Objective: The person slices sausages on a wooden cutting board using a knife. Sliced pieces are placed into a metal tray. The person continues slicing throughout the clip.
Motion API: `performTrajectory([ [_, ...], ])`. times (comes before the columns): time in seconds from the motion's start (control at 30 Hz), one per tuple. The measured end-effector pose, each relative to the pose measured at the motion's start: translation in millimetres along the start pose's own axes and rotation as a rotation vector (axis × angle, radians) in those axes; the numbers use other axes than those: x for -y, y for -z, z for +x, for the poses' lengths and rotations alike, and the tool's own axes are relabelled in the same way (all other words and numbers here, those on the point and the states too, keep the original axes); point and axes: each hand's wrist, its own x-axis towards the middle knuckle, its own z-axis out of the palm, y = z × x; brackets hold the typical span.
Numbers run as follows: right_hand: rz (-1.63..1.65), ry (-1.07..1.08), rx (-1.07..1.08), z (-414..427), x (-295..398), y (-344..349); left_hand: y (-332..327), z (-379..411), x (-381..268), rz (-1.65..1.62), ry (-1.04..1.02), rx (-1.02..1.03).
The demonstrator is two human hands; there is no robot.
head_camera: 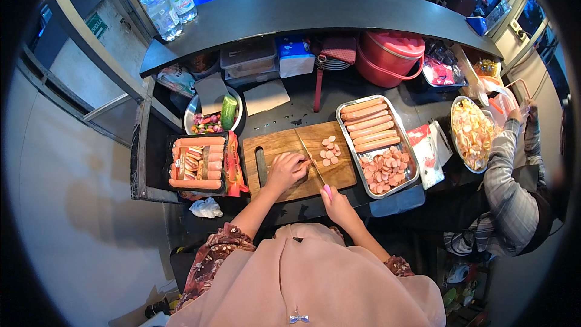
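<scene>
My right hand (pixel 339 208) grips a kitchen knife (pixel 314 161) by its pink handle, the blade slanting across a wooden cutting board (pixel 254 145). Left of the blade, my left hand (pixel 287 170) rests on the board with curled fingers, holding a sausage (pixel 310 163) that is almost wholly hidden by them. Round sausage slices (pixel 330 151) lie on the board to the right of the knife. Beside the board, a metal tray (pixel 412 170) holds a row of whole sausages (pixel 371 126) and a heap of sliced ones (pixel 383 170).
Left of the board sit packaged sausages (pixel 197 163) and crumpled tissue (pixel 206 208). Behind are a bowl (pixel 189 111) with a cucumber (pixel 228 111) and shallots, and a red bucket (pixel 379 66) under a shelf (pixel 295 9). At right, a person's hands (pixel 522 111) work beside a heaped bowl (pixel 476 170).
</scene>
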Motion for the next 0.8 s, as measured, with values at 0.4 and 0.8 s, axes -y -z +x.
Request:
performTrajectory([
  [0.4,0.024,0.001,0.012,10.3,-5.1,-3.5,2.0,0.8,-3.6,-0.002,0.032,0.035],
  [0.8,-0.050,-0.094,0.074,-13.4,-8.2,6.5,0.7,0.5,-3.0,-0.034,0.075,0.047],
])
